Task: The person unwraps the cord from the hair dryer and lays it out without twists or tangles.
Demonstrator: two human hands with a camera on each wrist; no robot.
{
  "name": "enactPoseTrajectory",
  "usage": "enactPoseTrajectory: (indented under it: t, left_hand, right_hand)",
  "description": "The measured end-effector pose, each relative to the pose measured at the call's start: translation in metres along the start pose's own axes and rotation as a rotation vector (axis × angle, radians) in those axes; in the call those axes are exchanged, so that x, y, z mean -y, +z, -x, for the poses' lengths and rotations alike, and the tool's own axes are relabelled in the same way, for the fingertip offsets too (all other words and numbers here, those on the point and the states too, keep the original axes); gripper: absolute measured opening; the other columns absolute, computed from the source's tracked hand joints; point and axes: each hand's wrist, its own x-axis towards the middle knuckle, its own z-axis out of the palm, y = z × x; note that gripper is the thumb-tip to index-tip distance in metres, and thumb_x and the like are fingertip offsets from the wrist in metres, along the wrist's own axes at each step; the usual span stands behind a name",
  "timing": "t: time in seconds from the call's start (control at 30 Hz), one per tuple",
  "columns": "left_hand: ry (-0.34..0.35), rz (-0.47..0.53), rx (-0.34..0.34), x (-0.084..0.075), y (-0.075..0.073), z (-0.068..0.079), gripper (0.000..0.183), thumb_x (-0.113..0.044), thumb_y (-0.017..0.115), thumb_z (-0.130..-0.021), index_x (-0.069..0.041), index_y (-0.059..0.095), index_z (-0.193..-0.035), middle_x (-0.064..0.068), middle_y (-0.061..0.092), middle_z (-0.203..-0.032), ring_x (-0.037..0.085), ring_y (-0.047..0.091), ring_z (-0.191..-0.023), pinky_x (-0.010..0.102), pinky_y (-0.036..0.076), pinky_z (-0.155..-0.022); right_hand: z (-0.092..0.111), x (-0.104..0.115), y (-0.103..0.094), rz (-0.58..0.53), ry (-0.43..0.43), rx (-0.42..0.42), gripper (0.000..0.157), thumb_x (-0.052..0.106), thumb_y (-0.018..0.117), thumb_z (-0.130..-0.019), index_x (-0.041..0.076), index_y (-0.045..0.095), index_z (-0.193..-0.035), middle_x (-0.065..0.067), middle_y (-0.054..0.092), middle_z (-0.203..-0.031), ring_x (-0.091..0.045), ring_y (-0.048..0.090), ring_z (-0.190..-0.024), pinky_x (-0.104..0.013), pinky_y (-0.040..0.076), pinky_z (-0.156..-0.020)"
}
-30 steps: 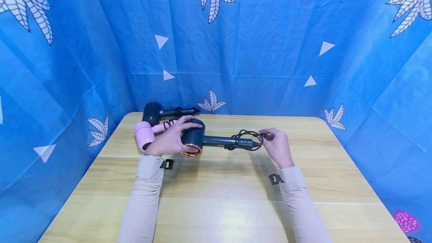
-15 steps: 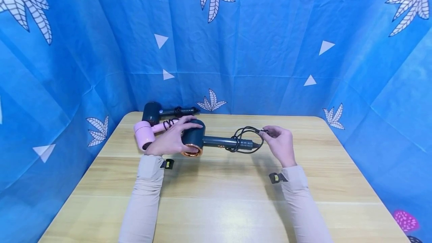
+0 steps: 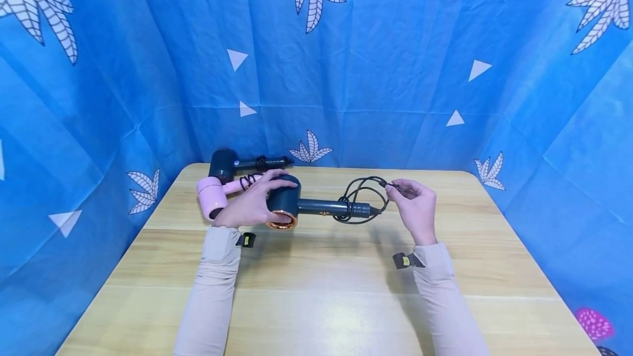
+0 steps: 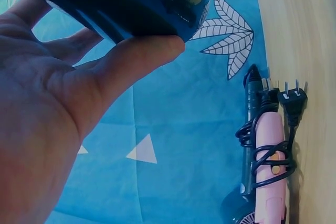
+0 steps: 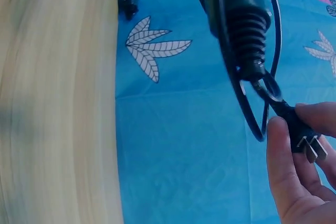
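A dark teal hair dryer with a copper-coloured rim is held above the table, its handle pointing right. My left hand grips the dryer's head between thumb and fingers. A black cord hangs in loose loops around the lower handle. At the cord's end, my right hand pinches the two-pin plug between thumb and fingers. The plug's metal prongs show in the right wrist view. In the left wrist view, the dryer's head fills the top, and the palm hides part of the scene.
A pink hair dryer with its cord wrapped round the handle lies behind my left hand. Another dark hair dryer lies at the back left, by the blue curtain. The wooden table extends in front.
My right hand has moved right and slightly away with the plug, spreading the cord loops wider beyond the handle's end. My left hand and the dryer have hardly moved.
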Motion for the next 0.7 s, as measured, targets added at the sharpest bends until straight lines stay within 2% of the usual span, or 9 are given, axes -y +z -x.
enactPoseTrajectory:
  t: [0.13, 0.27, 0.47, 0.6, 0.7]
  left_hand:
    - [-0.011, 0.003, -0.005, 0.0003, -0.0002, 0.0, 0.074, -0.038, 0.092, -0.075, -0.031, 0.061, -0.141, 0.006, 0.03, -0.164, 0.046, 0.045, -0.14, 0.064, 0.051, -0.105]
    - [-0.025, 0.009, -0.008, 0.0017, -0.0005, -0.0005, 0.074, -0.037, 0.093, -0.074, -0.031, 0.061, -0.141, 0.005, 0.03, -0.163, 0.045, 0.046, -0.139, 0.063, 0.051, -0.105]
    - [-0.027, 0.009, -0.001, 0.0033, -0.0002, -0.0007, 0.075, -0.037, 0.093, -0.074, -0.031, 0.06, -0.141, 0.005, 0.029, -0.164, 0.045, 0.045, -0.14, 0.064, 0.051, -0.105]
    - [-0.018, 0.012, 0.001, 0.004, 0.0003, -0.001, 0.074, -0.037, 0.092, -0.075, -0.031, 0.06, -0.141, 0.006, 0.029, -0.164, 0.045, 0.044, -0.141, 0.065, 0.05, -0.105]
    - [-0.016, 0.012, 0.004, 0.0046, 0.0004, -0.0007, 0.074, -0.037, 0.092, -0.075, -0.031, 0.06, -0.142, 0.006, 0.029, -0.164, 0.045, 0.044, -0.141, 0.065, 0.05, -0.106]
  right_hand:
    - [0.002, 0.0039, 0.0013, -0.112, -0.012, -0.005, 0.027, 0.004, 0.078, -0.089, -0.013, 0.069, -0.108, 0.001, 0.077, -0.087, -0.01, 0.078, -0.076, -0.026, 0.063, -0.076]
    - [0.0024, 0.0053, 0.0028, -0.168, -0.045, 0.003, 0.023, -0.001, 0.076, -0.089, -0.015, 0.066, -0.105, 0.005, 0.073, -0.09, -0.013, 0.079, -0.08, -0.028, 0.062, -0.079]
    - [0.0019, 0.0048, 0.0044, -0.18, -0.07, 0.019, 0.016, -0.005, 0.074, -0.089, -0.009, 0.064, -0.1, 0.003, 0.061, -0.091, -0.003, 0.075, -0.085, -0.018, 0.06, -0.082]
    - [0.002, 0.0053, 0.0058, -0.26, -0.069, 0.057, 0.012, -0.011, 0.069, -0.09, -0.009, 0.06, -0.098, -0.001, 0.062, -0.097, -0.003, 0.075, -0.092, -0.018, 0.059, -0.088]
    - [0.0027, 0.0064, 0.0079, -0.312, -0.098, 0.088, 0.013, -0.014, 0.066, -0.09, -0.011, 0.056, -0.098, -0.014, 0.065, -0.111, -0.006, 0.075, -0.102, -0.02, 0.058, -0.093]
